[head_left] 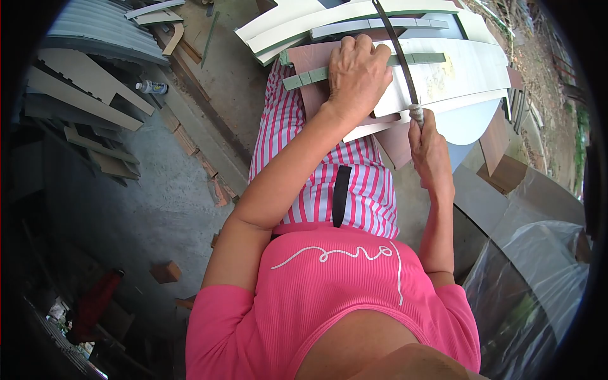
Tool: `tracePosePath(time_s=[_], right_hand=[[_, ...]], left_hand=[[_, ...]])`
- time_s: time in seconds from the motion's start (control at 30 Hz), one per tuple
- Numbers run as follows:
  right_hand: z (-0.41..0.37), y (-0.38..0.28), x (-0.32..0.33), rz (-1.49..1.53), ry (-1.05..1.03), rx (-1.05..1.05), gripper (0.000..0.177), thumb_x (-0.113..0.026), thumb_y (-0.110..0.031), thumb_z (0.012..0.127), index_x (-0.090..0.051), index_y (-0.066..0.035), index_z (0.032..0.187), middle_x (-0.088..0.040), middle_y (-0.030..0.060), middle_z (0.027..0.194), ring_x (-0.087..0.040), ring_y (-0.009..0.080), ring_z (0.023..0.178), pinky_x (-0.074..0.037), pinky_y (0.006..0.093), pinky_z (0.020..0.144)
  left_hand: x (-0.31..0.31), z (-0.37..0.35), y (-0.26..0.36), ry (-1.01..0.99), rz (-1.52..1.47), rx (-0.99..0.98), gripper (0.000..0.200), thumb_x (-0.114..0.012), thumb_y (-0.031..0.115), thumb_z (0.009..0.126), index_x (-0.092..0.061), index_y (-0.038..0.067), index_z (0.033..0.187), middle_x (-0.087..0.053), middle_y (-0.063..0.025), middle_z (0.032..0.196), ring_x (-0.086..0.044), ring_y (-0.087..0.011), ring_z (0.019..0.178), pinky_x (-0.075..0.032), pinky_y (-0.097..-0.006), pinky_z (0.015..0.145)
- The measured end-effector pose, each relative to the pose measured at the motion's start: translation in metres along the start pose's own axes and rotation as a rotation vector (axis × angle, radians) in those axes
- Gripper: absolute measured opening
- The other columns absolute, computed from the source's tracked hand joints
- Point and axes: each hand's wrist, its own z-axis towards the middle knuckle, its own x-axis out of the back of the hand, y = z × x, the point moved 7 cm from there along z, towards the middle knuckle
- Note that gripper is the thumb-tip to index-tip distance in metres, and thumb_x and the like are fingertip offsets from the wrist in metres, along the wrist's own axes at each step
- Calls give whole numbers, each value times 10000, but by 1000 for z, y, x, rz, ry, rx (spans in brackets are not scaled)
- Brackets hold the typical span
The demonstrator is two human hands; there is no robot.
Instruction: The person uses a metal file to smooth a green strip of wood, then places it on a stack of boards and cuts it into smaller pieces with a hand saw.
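My right hand (432,152) is closed around the pale, wrapped-looking handle of a long, narrow, dark blade (400,54). Whether the blade has teeth I cannot make out. It points away from me and crosses a thin green strip (427,58) marked with several cross lines. My left hand (360,76) presses on this strip with curled fingers, left of the blade. Beneath the strip lie a white board (475,63) and a brownish-pink panel (310,57), near my striped trousers (278,120).
Curved cream pieces (348,16) are stacked beyond my hands. At left, cut boards (82,82) lie near a white bottle (152,87) and a corrugated sheet (104,28). A brick (165,272) rests on the concrete floor. Clear plastic sheeting (538,266) covers something at right.
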Motion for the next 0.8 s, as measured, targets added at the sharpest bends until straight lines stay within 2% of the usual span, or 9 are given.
tracePosePath(time_s=[0.1,0.3,0.47,0.6,0.7,0.8], right_hand=[[-16,10,-4,19,-18,-19,227,-472,-159,987,-439,-5,1151,-601,304,728,-600,507,727,-427,546,607],[-40,28,-4,33,-81,-206,203,-477,-150,982,-442,-17,1132,-589,285,680,-598,496,677,-419,536,596],[-9,10,-1,-2,-14,16,227,-474,-158,988,-441,1,1147,-592,296,681,-600,499,679,-431,534,591],[11,-5,2,-18,-2,32,236,-476,-164,987,-444,20,1132,-602,314,712,-602,507,706,-438,539,610],[9,1,-1,-19,-33,-6,242,-477,-171,987,-448,32,1115,-608,326,739,-601,514,726,-440,547,626],[0,7,-5,22,15,43,232,-474,-170,986,-458,20,1118,-603,321,730,-598,515,721,-433,548,611]], left_hand=[[0,0,1,8,8,14,264,-775,200,712,-652,97,922,-556,-59,883,-544,-268,845,-462,-407,719],[-3,1,0,-3,-1,-18,267,-781,190,704,-654,95,919,-559,-59,886,-545,-266,842,-461,-404,713],[-1,2,1,-7,-15,-57,268,-782,187,700,-648,96,912,-557,-58,879,-546,-266,843,-461,-400,710],[1,2,-1,16,-1,-44,267,-783,187,695,-645,101,906,-554,-56,875,-545,-264,844,-459,-399,708],[3,-1,0,20,0,-34,264,-785,187,692,-649,102,901,-554,-53,876,-544,-262,844,-458,-399,707],[2,-3,4,13,12,-17,261,-788,188,691,-656,101,899,-556,-51,878,-542,-260,841,-457,-397,708]])
